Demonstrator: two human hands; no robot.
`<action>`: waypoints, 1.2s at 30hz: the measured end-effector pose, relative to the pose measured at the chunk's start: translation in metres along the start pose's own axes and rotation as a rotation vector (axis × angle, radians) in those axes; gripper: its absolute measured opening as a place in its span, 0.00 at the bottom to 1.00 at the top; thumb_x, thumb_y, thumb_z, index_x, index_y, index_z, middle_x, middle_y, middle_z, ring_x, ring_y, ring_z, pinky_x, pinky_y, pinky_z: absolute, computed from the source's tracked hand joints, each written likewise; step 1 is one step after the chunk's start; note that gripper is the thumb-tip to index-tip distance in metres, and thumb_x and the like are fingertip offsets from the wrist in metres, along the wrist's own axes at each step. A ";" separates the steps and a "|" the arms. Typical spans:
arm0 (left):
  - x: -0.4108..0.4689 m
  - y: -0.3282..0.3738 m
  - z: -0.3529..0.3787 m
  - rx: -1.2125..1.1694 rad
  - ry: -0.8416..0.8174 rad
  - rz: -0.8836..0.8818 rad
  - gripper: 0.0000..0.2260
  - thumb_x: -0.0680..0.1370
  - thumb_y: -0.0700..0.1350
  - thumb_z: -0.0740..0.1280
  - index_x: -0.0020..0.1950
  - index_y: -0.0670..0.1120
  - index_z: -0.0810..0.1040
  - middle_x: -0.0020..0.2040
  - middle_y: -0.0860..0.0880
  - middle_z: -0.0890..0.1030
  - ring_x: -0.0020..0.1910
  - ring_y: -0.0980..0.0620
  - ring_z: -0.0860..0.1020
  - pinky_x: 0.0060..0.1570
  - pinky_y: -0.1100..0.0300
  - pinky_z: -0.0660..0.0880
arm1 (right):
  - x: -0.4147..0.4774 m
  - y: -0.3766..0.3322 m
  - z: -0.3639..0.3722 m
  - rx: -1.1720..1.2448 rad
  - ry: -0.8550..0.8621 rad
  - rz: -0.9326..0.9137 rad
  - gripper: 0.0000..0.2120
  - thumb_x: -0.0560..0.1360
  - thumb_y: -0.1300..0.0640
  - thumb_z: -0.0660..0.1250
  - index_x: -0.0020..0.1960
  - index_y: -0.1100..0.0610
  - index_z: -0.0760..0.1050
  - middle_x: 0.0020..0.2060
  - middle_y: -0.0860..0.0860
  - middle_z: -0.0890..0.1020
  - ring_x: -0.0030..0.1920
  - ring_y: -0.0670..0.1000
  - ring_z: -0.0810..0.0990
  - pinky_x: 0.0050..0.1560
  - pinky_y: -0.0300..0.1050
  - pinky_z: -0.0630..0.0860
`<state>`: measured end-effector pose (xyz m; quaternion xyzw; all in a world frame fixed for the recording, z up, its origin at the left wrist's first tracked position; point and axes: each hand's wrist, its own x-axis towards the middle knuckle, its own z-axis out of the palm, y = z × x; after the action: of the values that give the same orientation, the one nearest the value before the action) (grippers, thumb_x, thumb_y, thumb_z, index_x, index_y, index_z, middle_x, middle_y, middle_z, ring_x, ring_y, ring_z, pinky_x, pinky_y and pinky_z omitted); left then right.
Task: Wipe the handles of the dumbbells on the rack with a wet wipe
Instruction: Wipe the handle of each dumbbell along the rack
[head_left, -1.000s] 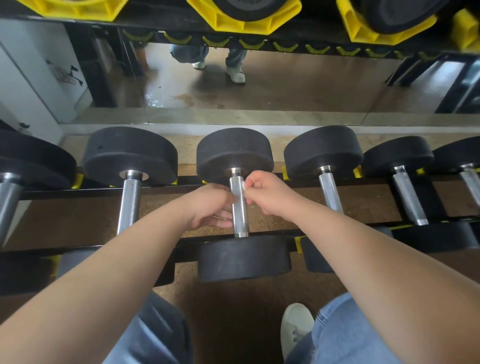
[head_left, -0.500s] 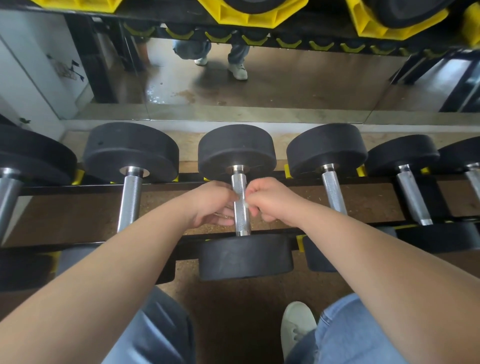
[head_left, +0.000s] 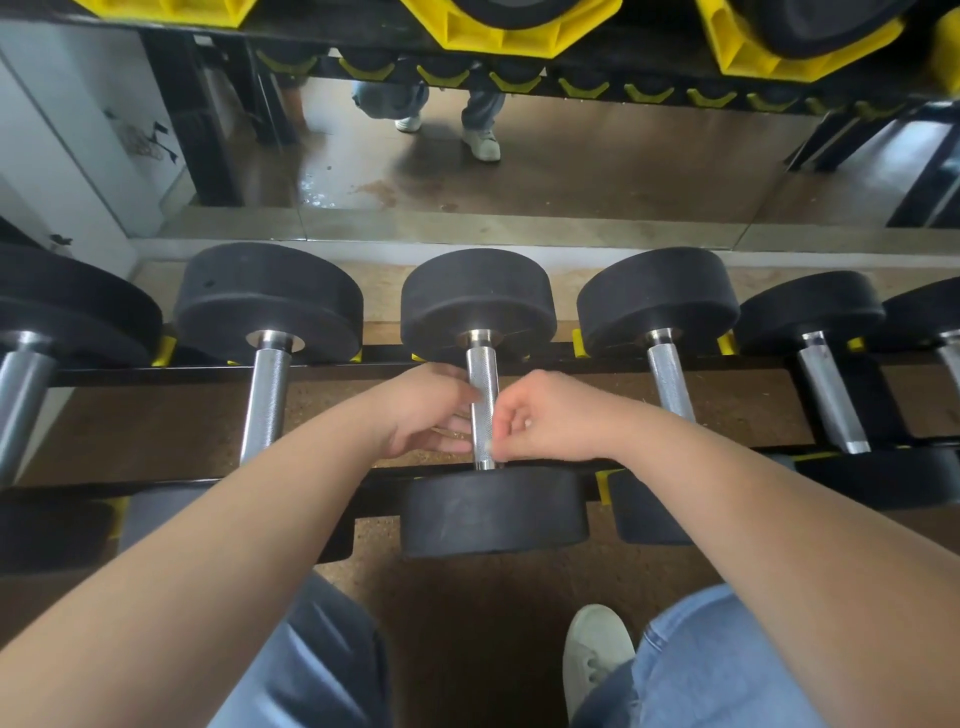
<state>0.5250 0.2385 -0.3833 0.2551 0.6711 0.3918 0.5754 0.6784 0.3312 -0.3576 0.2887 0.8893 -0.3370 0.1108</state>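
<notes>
Head view: I look down over both forearms at the lower tier of the rack (head_left: 130, 375), where black dumbbells lie in a row with their steel handles pointing toward me. The dumbbell (head_left: 493, 512) I am working on is the middle one, resting across the two black rails. Its far head is against the back rail and its near head hangs over the front rail.

My hands meet at its knurled handle (head_left: 481, 379), one on each side. My left hand (head_left: 423, 415) comes in from the left with the thumb against the side of the handle. Its fingers reach toward the lower part, their tips hidden behind the steel, so I cannot tell whether they close round it. My right hand (head_left: 550, 421) is curled, its thumb and forefinger pinching at the near end of the handle. A small pale scrap shows there, the wipe (head_left: 489, 446) as far as I can tell, pressed to the metal.

A bigger dumbbell (head_left: 267, 306) lies to the left and another (head_left: 657, 296) to the right, both untouched. Yellow cradles (head_left: 498, 31) of the upper tier cross the top edge. Behind the rack a mirror (head_left: 571, 171) reflects legs and pale shoes on a brown floor. Below my arms are my jeans (head_left: 701, 665) and one pale shoe (head_left: 597, 660).
</notes>
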 end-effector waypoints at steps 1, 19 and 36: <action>0.000 0.000 0.000 0.001 -0.002 0.000 0.09 0.83 0.37 0.61 0.59 0.45 0.80 0.46 0.46 0.86 0.42 0.50 0.85 0.46 0.54 0.82 | 0.001 -0.001 0.000 -0.001 0.032 -0.003 0.03 0.72 0.51 0.77 0.43 0.48 0.84 0.42 0.44 0.85 0.44 0.44 0.82 0.44 0.38 0.78; 0.000 -0.003 -0.005 -0.049 0.004 0.017 0.13 0.82 0.33 0.61 0.64 0.42 0.79 0.51 0.42 0.87 0.46 0.47 0.86 0.47 0.52 0.85 | 0.003 0.011 0.001 -0.116 0.146 -0.242 0.07 0.75 0.52 0.77 0.52 0.49 0.87 0.41 0.39 0.81 0.44 0.40 0.80 0.46 0.31 0.74; -0.012 -0.023 -0.003 0.517 0.409 0.474 0.08 0.75 0.40 0.75 0.49 0.53 0.84 0.45 0.57 0.86 0.43 0.62 0.83 0.51 0.68 0.78 | 0.012 -0.006 -0.004 -0.096 0.177 -0.135 0.08 0.78 0.56 0.71 0.54 0.45 0.84 0.39 0.42 0.84 0.41 0.36 0.79 0.38 0.26 0.65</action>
<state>0.5268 0.2148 -0.3955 0.4559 0.7706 0.3747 0.2406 0.6649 0.3356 -0.3563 0.2512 0.9281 -0.2738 0.0228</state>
